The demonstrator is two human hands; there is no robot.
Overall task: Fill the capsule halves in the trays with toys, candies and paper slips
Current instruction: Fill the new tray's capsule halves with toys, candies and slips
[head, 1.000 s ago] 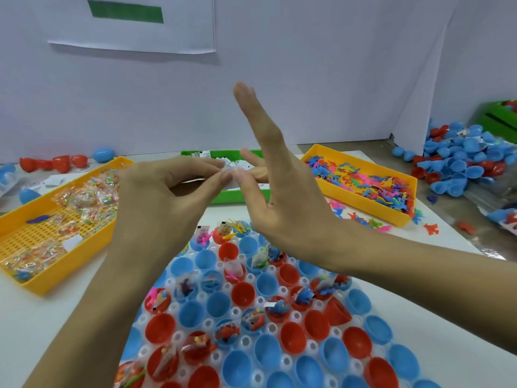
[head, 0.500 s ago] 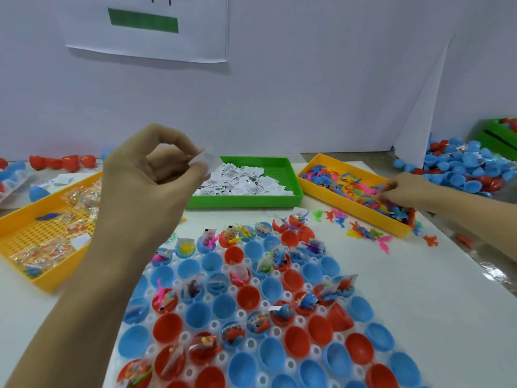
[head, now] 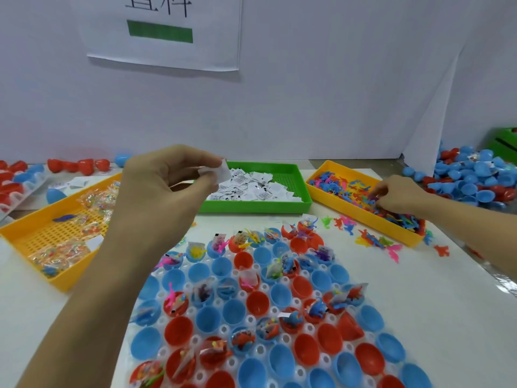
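My left hand (head: 167, 180) is raised above the table and pinches white paper slips (head: 219, 171) between thumb and fingertips. My right hand (head: 397, 193) reaches into the yellow toy tray (head: 361, 212) at the right, fingers curled among the small colourful toy figures (head: 344, 189). In front of me lies a white holder tray (head: 223, 330) with several red and blue capsule halves (head: 179, 330). Some halves hold toys, candy packets and slips; others are empty. A green tray (head: 296, 203) of paper slips stands at the back centre. A yellow tray (head: 36, 239) of candy packets stands at the left.
Loose toy figures (head: 372, 240) lie on the table beside the toy tray. A heap of blue and red capsule halves (head: 475, 177) sits at the far right. More red and blue halves (head: 75, 165) lie at the back left. A white wall with a paper sign (head: 162, 32) stands behind.
One second ago both hands met over the holder tray around a slip. The right hand then went right into the toy tray; the left stays raised holding slips. The view tilted up.
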